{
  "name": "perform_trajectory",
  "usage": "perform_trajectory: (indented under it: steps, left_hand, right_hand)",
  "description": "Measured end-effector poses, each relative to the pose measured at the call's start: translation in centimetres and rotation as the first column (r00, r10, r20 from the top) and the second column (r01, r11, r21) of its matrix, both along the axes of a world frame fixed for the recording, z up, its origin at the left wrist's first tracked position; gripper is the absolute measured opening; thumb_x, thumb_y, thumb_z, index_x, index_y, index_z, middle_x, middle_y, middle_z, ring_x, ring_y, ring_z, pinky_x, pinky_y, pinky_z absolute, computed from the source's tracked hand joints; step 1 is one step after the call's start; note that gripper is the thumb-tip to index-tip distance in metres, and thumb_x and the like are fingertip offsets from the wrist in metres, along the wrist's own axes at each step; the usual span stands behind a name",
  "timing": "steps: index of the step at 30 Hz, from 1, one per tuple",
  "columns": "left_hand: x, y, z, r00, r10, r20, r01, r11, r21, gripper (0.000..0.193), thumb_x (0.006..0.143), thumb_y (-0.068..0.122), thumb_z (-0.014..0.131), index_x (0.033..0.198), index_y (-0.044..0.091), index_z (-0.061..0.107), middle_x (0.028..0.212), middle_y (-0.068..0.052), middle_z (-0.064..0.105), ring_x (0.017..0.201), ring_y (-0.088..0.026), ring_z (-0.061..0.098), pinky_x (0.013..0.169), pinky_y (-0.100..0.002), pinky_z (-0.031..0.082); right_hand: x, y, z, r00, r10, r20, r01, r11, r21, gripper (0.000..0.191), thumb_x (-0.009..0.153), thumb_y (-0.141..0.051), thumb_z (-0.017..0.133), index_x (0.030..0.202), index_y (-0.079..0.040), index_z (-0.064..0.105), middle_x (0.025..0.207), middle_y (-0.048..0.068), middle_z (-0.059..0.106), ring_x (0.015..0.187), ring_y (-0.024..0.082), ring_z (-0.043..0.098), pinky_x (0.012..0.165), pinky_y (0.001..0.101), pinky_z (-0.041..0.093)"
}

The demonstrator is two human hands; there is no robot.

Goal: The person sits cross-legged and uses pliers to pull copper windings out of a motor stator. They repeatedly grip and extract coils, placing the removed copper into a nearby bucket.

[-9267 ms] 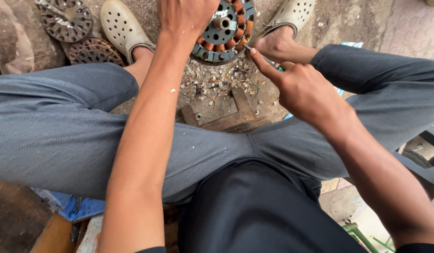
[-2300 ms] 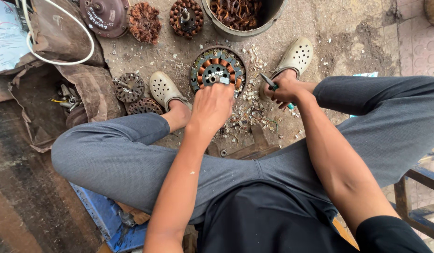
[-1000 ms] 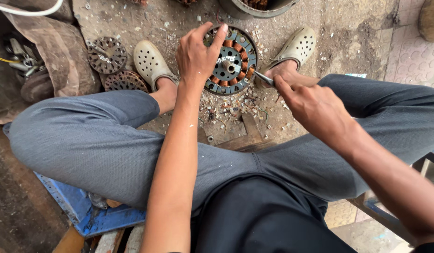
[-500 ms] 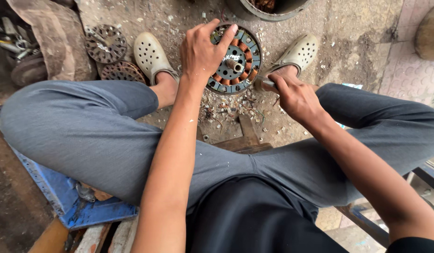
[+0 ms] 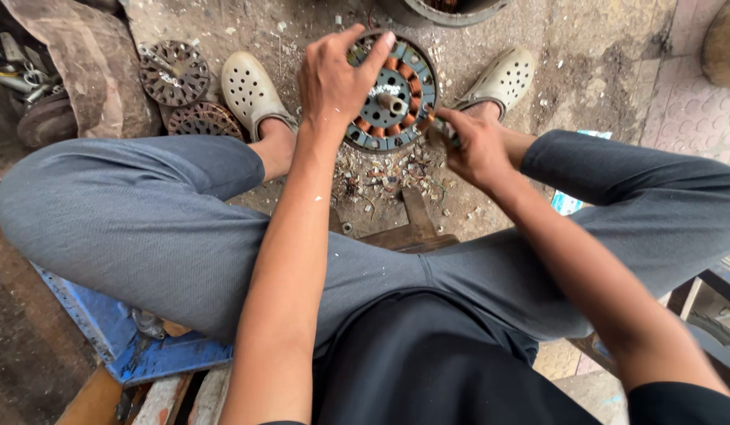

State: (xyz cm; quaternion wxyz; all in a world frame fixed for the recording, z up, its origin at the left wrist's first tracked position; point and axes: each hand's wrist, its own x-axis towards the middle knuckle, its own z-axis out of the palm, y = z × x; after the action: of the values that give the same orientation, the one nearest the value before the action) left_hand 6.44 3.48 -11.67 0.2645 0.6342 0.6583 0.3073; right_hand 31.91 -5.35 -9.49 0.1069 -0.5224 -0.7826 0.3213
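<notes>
Motor stator (image 5: 390, 98) sits on the ground between the feet. Left hand (image 5: 333, 79) clamped over its rim, steadying. Right hand (image 5: 471, 145) closed on a small tool (image 5: 437, 132), tip at the lower-right copper windings. Step, judged: prying windings out. Next needs firm hold, controlled leverage.

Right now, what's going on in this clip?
A seated person works on a round motor stator with copper windings, set on the ground between their feet. The left hand grips its upper rim, while the right hand presses a small tool, mostly hidden, against its lower right edge. Bits of debris lie below it. Two similar rusty discs sit beside the left shoe.
</notes>
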Motion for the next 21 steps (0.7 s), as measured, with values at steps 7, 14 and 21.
perform_trajectory:
  steps: [7,14,21]
  left_hand:
    - [0.1,0.2,0.9,0.998,0.020,0.066,-0.010,0.989,-0.149,0.072,0.084,0.069,0.066,0.114,0.005,0.078,0.108,-0.023,0.076,0.102,-0.040,0.072,0.084,-0.049,0.057]
    - [0.2,0.0,0.5,0.998,0.016,0.058,-0.013,0.999,-0.045,0.070,0.086,0.068,0.069,0.112,0.004,0.079,0.108,-0.024,0.077,0.103,-0.041,0.074,0.085,-0.049,0.058]
    - [0.2,0.0,0.8,0.995,0.038,0.093,-0.025,0.990,-0.139,0.072,0.081,0.070,0.069,0.112,0.005,0.079,0.104,-0.023,0.077,0.098,-0.039,0.076,0.082,-0.048,0.059]
  right_hand:
    - [0.0,0.2,1.4,0.999,-0.027,0.042,0.026,0.999,0.026,0.031,0.083,0.002,0.064,0.113,0.001,0.061,0.104,0.023,0.064,0.091,0.045,0.064,0.077,0.0519,0.052]
    - [-1.4,-1.0,6.3,0.919,-0.020,0.395,-0.094,0.959,0.267,0.022,0.087,-0.008,0.069,0.104,-0.003,0.056,0.098,0.016,0.062,0.092,0.039,0.062,0.074,0.0531,0.046]
    - [1.1,0.6,5.8,0.998,-0.018,0.052,0.046,0.799,-0.599,0.049,0.080,-0.031,0.080,0.104,-0.001,0.049,0.084,0.012,0.056,0.078,0.029,0.060,0.074,0.0454,0.050]
